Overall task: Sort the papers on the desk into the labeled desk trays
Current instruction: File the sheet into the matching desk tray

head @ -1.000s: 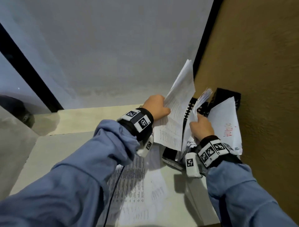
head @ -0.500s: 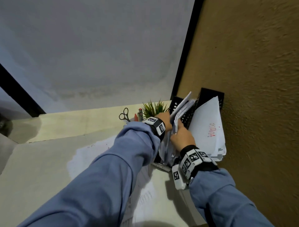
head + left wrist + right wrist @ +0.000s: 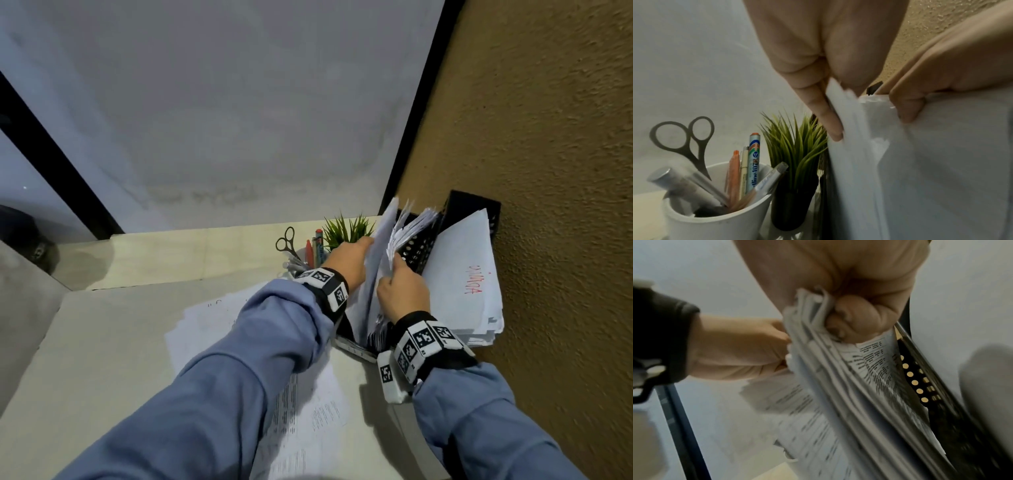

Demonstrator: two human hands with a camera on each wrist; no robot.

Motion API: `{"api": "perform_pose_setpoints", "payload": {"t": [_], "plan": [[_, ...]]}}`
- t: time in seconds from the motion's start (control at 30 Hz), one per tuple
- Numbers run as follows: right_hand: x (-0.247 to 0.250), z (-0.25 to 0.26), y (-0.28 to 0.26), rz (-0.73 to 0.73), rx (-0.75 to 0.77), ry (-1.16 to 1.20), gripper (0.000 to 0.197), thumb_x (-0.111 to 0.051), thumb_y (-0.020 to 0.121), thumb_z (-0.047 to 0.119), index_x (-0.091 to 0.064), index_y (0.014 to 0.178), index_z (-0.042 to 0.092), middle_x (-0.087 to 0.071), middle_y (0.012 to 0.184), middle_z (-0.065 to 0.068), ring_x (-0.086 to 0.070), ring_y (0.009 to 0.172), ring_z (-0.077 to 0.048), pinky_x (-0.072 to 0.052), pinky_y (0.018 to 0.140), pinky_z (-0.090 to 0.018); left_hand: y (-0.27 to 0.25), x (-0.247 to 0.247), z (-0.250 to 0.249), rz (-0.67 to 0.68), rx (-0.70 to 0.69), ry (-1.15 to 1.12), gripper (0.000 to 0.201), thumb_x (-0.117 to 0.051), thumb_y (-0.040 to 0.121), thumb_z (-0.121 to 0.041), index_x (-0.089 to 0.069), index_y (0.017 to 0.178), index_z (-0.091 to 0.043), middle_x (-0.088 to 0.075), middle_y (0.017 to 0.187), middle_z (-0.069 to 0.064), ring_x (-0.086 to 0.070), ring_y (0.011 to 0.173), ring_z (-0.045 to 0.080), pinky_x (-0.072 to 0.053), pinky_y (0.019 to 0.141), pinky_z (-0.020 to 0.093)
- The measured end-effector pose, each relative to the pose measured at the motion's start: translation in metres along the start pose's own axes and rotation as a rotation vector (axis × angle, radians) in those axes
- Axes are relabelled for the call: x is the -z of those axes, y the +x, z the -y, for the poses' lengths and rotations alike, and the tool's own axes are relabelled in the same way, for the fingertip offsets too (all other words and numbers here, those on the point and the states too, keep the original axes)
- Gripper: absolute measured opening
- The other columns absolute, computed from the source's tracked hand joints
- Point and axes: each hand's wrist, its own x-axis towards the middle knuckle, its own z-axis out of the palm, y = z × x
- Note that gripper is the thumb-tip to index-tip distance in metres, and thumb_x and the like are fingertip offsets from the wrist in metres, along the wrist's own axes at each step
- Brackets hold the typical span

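Observation:
A black perforated desk tray (image 3: 418, 247) stands upright against the brown wall, stuffed with printed papers (image 3: 409, 229). My left hand (image 3: 367, 245) pinches a white sheet (image 3: 849, 146) at the tray's left side, index finger (image 3: 830, 120) outside and thumb behind. My right hand (image 3: 394, 272) grips the bundle of printed papers (image 3: 849, 386) just right of it, fingers (image 3: 857, 321) curled round the top edges. A second tray (image 3: 470, 205) behind holds a white stack with red writing (image 3: 469, 284). Loose printed sheets (image 3: 308, 407) lie on the desk under my left arm.
A white cup (image 3: 715, 216) with pens and scissors (image 3: 684, 142) and a small green plant (image 3: 797, 155) stand just left of the trays. The brown wall (image 3: 548, 240) bounds the right side. A grey panel (image 3: 239, 120) rises behind the pale desk (image 3: 85, 359).
My left hand brought its tall sheet down from above the tray and into it beside the right hand's bundle. The pen cup and plant came into view.

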Motion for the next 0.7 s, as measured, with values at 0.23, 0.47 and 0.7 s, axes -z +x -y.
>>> {"api": "perform_pose_setpoints", "payload": {"t": [0.23, 0.47, 0.7], "plan": [[-0.011, 0.005, -0.015, 0.054, -0.06, 0.013, 0.04, -0.046, 0.09, 0.023, -0.042, 0.128, 0.011, -0.061, 0.114, -0.019, -0.059, 0.102, -0.036, -0.047, 0.083, -0.037, -0.011, -0.007, -0.003, 0.048, -0.005, -0.239, 0.044, -0.044, 0.092, -0.003, -0.049, 0.134, -0.014, -0.059, 0.129, 0.013, -0.056, 0.117, 0.027, -0.044, 0.1, 0.033], [-0.006, 0.02, -0.059, -0.227, 0.221, 0.259, 0.024, -0.053, 0.089, 0.042, -0.057, 0.099, 0.02, -0.059, 0.075, 0.005, -0.056, 0.071, -0.015, -0.045, 0.063, -0.028, -0.078, -0.009, 0.087, -0.328, 0.419, -0.655, 0.023, -0.049, 0.093, -0.01, -0.058, 0.114, -0.011, -0.065, 0.114, 0.007, -0.064, 0.092, 0.023, -0.054, 0.077, 0.035], [-0.096, 0.004, -0.104, 0.282, 0.302, 0.049, 0.02, -0.053, 0.091, 0.034, -0.062, 0.092, 0.017, -0.06, 0.081, 0.002, -0.054, 0.071, -0.014, -0.044, 0.068, -0.028, -0.192, -0.053, 0.195, -0.165, 0.965, -0.233, 0.036, -0.053, 0.086, -0.008, -0.049, 0.121, 0.0, -0.049, 0.128, 0.017, -0.053, 0.113, 0.034, -0.043, 0.09, 0.035]]}}
